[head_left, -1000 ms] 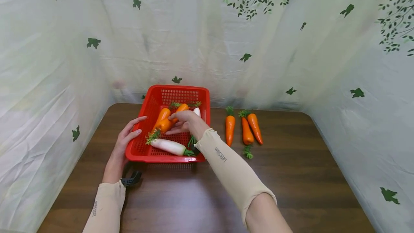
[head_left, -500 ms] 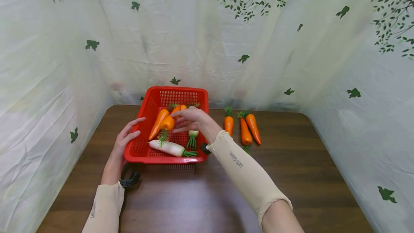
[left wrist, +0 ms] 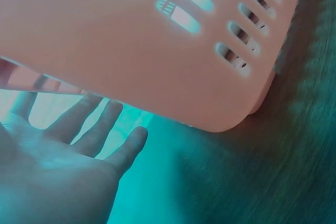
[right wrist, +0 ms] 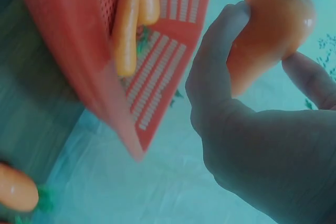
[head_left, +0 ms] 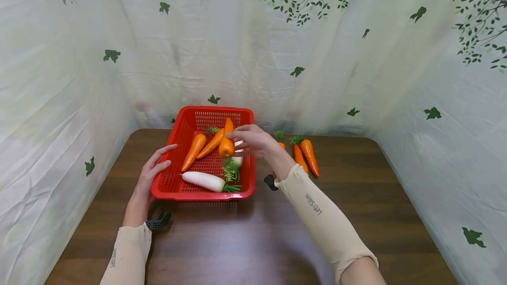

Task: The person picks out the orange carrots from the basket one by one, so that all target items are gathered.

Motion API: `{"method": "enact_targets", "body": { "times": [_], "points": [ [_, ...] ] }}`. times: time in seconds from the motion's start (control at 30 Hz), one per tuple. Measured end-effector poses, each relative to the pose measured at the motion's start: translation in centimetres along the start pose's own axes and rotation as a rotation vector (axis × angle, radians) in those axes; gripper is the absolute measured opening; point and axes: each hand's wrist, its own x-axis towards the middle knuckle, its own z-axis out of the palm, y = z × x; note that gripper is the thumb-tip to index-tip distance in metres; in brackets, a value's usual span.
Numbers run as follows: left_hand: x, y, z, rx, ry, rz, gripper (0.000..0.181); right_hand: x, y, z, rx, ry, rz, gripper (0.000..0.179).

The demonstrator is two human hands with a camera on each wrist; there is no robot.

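Note:
My right hand (head_left: 257,142) pinches an orange carrot (head_left: 226,146) by its thick end, thumb on one side and fingers on the other. The carrot is over the right half of the red basket (head_left: 163,184), its green top hanging toward me. In the right wrist view the carrot (right wrist: 278,22) shows between thumb and finger. My left hand (head_left: 148,173) touches the basket's left side with thumb and fingers extended; in the left wrist view its spread fingers (left wrist: 100,129) meet the basket edge. Inside lie two carrots (head_left: 194,152), a white radish (head_left: 203,180) and another radish (head_left: 237,161), partly hidden.
Several carrots (head_left: 310,156) lie on the brown wooden table (head_left: 356,214) right of the basket, partly behind my right hand and arm. A pale leaf-print curtain (head_left: 237,56) surrounds the table at the back and sides.
The right hand has moved right across the basket, carrying the carrot from the middle toward the right wall and turning its tip away from me. The left hand stays at the basket's side.

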Motion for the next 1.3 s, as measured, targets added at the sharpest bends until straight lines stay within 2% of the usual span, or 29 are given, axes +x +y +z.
{"method": "enact_targets", "body": {
  "times": [0.37,0.5,0.73,0.97,1.3],
  "points": [
    [-0.1,0.0,0.1,0.013,0.010,-0.008,0.053,-2.7,1.3,-5.3,-0.120,0.175,-0.085,0.056],
    [0.0,0.0,0.2,0.015,0.009,-0.008,0.053,-3.6,2.3,-7.6,-0.111,0.213,-0.095,0.054],
    [-0.1,0.0,0.0,0.001,0.004,-0.009,0.053,-5.0,4.2,-10.9,-0.101,0.282,-0.092,0.057],
    [-0.1,0.0,-0.1,0.009,-0.001,-0.016,0.053,-5.7,6.3,-14.5,-0.139,0.353,-0.080,0.053],
    [0.0,0.0,-0.2,-0.028,-0.019,-0.006,0.052,-6.9,9.3,-18.8,-0.192,0.425,-0.065,0.059]
  ]
}}
